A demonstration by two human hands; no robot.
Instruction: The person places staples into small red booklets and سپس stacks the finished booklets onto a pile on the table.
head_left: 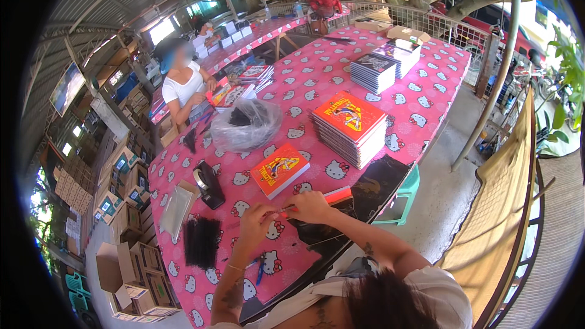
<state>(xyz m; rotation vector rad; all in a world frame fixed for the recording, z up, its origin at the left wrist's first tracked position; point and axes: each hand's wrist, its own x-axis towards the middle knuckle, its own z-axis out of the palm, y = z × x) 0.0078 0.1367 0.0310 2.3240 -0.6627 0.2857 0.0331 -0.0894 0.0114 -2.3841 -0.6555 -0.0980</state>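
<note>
Pink cartoon-cat tablecloth (341,67) everywhere under a tin roof. Both hands pinch a thin red booklet (334,195) near 6 o'clock: left hand (255,226) grips its near end, right hand (311,206) clamps the middle. Looks like it's being slid into a clear sleeve, so keep edges square. Red booklet stack (352,127) sits at 1 o'clock.

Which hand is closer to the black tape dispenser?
The left hand. It lies just right of and below the black tape dispenser, while the right hand is farther right, on a thin red book.
</note>
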